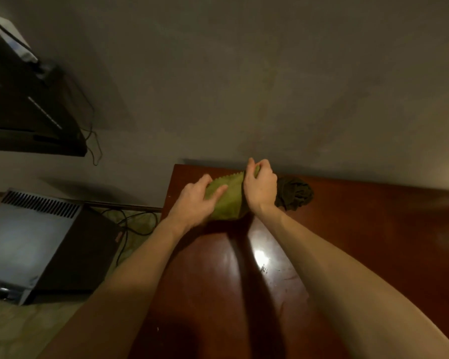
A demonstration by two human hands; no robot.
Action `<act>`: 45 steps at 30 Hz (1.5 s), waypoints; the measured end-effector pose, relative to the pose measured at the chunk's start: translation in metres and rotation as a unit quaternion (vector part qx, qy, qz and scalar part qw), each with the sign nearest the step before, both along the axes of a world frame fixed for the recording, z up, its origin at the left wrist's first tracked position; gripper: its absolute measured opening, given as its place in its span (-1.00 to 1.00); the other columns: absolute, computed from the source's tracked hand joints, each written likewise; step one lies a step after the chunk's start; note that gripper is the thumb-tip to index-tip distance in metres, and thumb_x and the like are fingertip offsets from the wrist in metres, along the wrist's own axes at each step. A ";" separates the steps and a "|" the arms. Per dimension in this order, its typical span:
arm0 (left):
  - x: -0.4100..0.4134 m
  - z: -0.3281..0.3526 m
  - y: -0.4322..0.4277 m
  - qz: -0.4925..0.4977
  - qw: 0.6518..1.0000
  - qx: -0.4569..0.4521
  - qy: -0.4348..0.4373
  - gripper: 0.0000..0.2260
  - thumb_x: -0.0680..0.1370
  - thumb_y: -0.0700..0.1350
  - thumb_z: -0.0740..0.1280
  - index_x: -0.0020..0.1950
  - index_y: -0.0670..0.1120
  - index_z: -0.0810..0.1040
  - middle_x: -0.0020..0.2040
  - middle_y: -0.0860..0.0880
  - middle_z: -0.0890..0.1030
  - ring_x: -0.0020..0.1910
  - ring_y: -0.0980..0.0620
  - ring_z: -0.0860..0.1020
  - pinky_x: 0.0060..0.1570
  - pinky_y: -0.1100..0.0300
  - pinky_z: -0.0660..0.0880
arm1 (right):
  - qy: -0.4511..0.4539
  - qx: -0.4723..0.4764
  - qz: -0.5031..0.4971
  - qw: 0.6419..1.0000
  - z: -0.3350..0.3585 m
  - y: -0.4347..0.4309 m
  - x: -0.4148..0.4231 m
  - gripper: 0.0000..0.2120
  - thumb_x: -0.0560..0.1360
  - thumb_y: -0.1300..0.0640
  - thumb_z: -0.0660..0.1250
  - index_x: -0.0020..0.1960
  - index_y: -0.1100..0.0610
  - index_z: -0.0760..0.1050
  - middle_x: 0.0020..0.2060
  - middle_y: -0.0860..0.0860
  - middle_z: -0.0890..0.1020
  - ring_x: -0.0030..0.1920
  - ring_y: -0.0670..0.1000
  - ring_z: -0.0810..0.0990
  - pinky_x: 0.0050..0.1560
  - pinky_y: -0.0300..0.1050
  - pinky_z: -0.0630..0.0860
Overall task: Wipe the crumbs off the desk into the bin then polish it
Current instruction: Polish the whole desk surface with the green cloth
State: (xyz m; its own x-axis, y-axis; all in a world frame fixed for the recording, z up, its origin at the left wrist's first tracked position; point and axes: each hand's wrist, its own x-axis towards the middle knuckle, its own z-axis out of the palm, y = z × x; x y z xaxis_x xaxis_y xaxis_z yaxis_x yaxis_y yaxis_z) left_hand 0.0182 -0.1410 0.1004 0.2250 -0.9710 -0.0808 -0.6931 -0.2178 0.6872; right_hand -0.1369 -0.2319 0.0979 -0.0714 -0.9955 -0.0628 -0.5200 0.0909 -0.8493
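Note:
A glossy reddish-brown desk point(373, 229) fills the lower right, its far edge against the wall. Near the desk's far left corner lies a green cloth point(228, 198) with a zigzag edge. My left hand point(195, 200) rests on the cloth's left side, fingers pressing its top. The cloth's far right end is bunched inside my right hand point(261, 185). A dark, crumpled second cloth point(296, 193) lies on the desk just right of my right hand. No bin is in view, and I cannot make out crumbs.
Left of the desk, on the floor, stands a grey and black box point(36, 244) with a vent grille. Black cables point(138, 224) run across the floor between it and the desk. A dark shelf with equipment point(29, 112) juts out at upper left.

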 end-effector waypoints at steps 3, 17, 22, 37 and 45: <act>0.010 0.005 0.001 -0.015 0.984 0.131 0.123 -0.70 0.59 0.22 0.43 -0.04 -0.01 0.70 -0.18 0.05 0.75 -0.20 0.13 0.71 -0.15 0.21 0.58 | 0.095 -0.024 0.071 0.993 -0.011 0.007 -0.007 -0.63 0.71 -0.16 0.15 -0.14 0.08 0.32 -0.25 0.14 0.59 -0.19 0.27 0.55 -0.17 0.17 0.50; 0.052 -0.036 -0.011 0.057 0.907 0.274 0.315 -0.62 0.61 0.12 0.44 0.38 0.02 0.58 0.11 0.04 0.73 0.13 0.00 0.70 0.24 0.04 0.61 | 0.132 0.182 0.143 0.964 -0.033 0.005 0.005 -0.43 0.61 -0.33 0.23 0.27 0.17 0.40 0.21 0.17 0.57 0.24 0.30 0.56 0.23 0.14 0.51; 0.042 -0.085 -0.011 0.179 0.974 0.141 -0.006 -0.47 0.60 -0.01 0.44 0.53 0.00 0.35 0.45 -0.06 0.43 0.46 -0.12 0.42 0.45 -0.10 0.38 | 0.280 -0.019 0.146 0.949 -0.065 0.033 0.021 -0.58 0.54 0.13 0.37 0.31 0.27 0.36 0.29 0.26 0.39 0.25 0.32 0.40 0.23 0.21 0.41; 0.036 -0.178 -0.013 0.037 0.967 0.022 -0.251 -0.49 0.75 0.09 -0.07 0.70 0.00 0.15 0.72 -0.01 0.08 0.71 0.02 -0.05 0.67 -0.03 -0.03 | 0.406 -0.102 0.336 0.844 -0.168 0.006 0.079 -0.39 0.69 -0.08 -0.07 0.69 0.11 0.13 0.68 0.09 0.14 0.68 0.15 0.05 0.63 0.36 -0.01; 0.085 -0.201 -0.074 0.044 0.957 0.033 -0.286 -0.45 0.71 0.10 -0.16 0.72 0.05 0.04 0.73 -0.09 -0.03 0.71 -0.06 -0.10 0.67 -0.07 -0.10 | 0.379 -0.116 0.335 0.855 -0.184 -0.051 0.123 -0.38 0.68 -0.08 -0.18 0.69 0.09 0.11 0.68 0.05 0.15 0.68 0.09 0.05 0.67 0.17 -0.05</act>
State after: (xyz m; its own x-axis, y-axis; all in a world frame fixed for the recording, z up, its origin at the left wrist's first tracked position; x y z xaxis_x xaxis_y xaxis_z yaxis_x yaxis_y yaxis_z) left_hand 0.1029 -0.2153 -0.1003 0.3306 -0.9436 0.0194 -0.9288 -0.3216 0.1839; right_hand -0.0137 -0.2825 -0.0858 0.5865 -0.8087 -0.0457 -0.7984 -0.5677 -0.2005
